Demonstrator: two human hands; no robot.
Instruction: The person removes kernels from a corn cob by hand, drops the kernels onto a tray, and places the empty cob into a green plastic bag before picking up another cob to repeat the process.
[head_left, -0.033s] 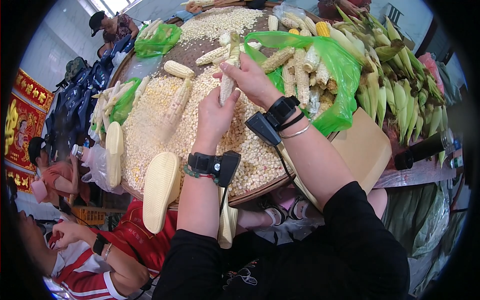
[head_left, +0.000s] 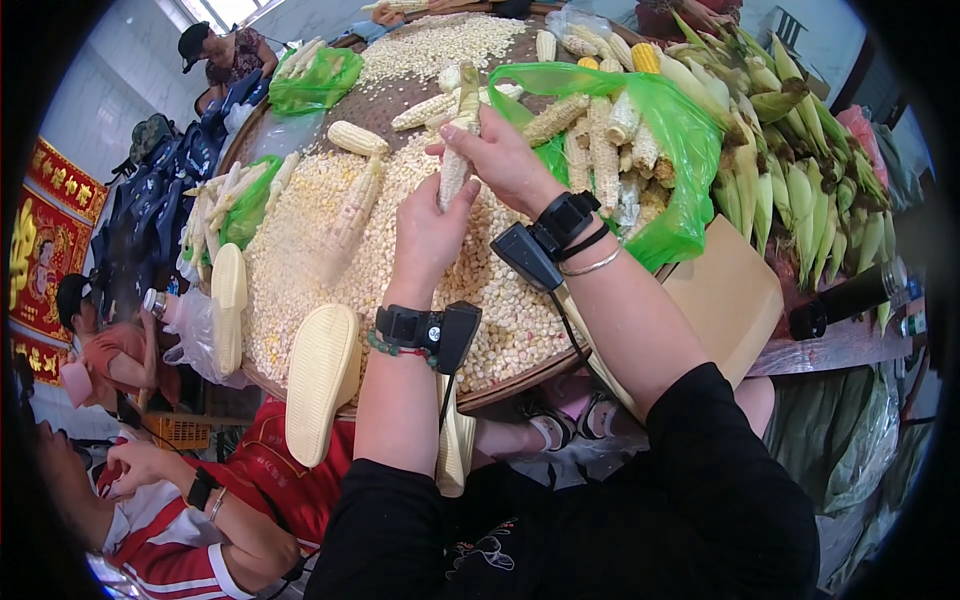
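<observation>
Both hands are up over the big round tray (head_left: pixel 300 395), and they share one pale corn cob (head_left: pixel 458 150), held nearly upright above the heap of loose kernels (head_left: pixel 380 270). The left hand (head_left: pixel 428 232) has its grip clenched around the lower part of the cob, thumb pressed against the side. The right hand (head_left: pixel 505 160) grasps it higher up, fingers curled over the top half, and the cob's tip pokes out above them. Each wrist carries a black strapped device; on the left there is also a green bead bracelet (head_left: pixel 385 348), on the right a thin silver bangle (head_left: pixel 592 264).

Under the hands the kernels cover most of the tray. More cobs lie on the pile: one short whole cob (head_left: pixel 358 138) well to the left of the hands and a stripped one (head_left: pixel 355 205) just below it. To the right, touching the tray's edge, an open green plastic bag (head_left: pixel 680 130) holds a bunch of cobs standing and leaning together. Beyond it, unhusked green ears (head_left: pixel 800 170) are stacked along the bench. A second green bag (head_left: pixel 315 85) sits at the far left of the tray.

Two cream-coloured slippers rest on the tray's near rim, one (head_left: pixel 320 385) just left of the left forearm, another (head_left: pixel 228 305) further left. A sheet of brown cardboard (head_left: pixel 725 295) lies beside the right forearm. At lower left, a person in a red and white top (head_left: pixel 190 530) sits close by.
</observation>
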